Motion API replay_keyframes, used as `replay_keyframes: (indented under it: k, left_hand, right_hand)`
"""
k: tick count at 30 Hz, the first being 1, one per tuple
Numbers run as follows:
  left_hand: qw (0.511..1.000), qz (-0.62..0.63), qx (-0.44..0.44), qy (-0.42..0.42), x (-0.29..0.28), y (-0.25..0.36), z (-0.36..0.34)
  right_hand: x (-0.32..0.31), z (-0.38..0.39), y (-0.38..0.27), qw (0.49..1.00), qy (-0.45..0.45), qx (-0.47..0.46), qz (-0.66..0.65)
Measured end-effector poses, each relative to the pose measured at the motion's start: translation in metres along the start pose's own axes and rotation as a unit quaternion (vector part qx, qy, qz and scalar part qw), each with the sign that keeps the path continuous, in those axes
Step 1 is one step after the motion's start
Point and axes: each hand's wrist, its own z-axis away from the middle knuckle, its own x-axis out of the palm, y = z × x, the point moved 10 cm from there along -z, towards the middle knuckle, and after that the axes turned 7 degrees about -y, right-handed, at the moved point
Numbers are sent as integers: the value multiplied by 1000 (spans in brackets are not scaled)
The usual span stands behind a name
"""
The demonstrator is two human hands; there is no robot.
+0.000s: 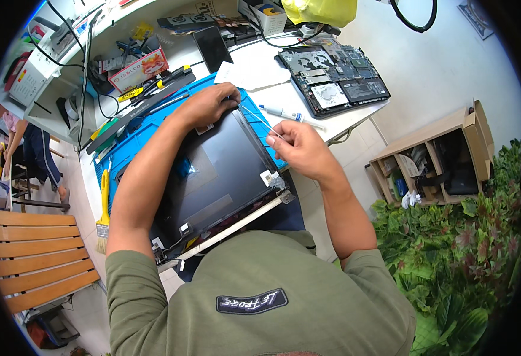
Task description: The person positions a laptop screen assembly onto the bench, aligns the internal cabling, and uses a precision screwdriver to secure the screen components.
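1. Here's the scene: a white surface (275,97) by a pale wall, a slatted wooden bench (38,246) off to the left, leafy plants (450,255) and an open wooden shelf (391,172) over on the right.
2. Front and centre, the dark laptop panel (230,145) lies tilted across a blue mat (147,127), right at the surface's near edge.
3. Look at the right hand (302,148)! Its grip is a pinch, thumb and fingers pressed together on a thin white strip (260,120), just off the panel's right side.
4. That strip runs taut-looking up to the far corner, and there's the left hand (210,104), fingers curled at the panel's edge; whether that grip pinches anything, I cannot tell.
5. Beyond the right hand, a blue-and-white tube (281,112) lies on the surface, and past it sits an opened laptop base (361,89), innards exposed.
6. On the left flank, a yellow-handled brush (104,202) rests beside the mat.
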Motion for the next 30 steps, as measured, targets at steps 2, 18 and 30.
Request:
replay_keyframes:
  k: [2, 18, 30]
  left_hand:
    - [1000, 9, -6, -1, -1, -6, 5]
    - [1000, -17, 15, 6, 2, -4, 4]
    - [999, 7, -33, 0, -1, 4, 5]
  right_hand:
    - [4, 9, -17, 997, -47, 25, -46]
    - [-32, 102, 5, 950, -83, 106, -283]
    - [-53, 136, -11, 920, -106, 52, -373]
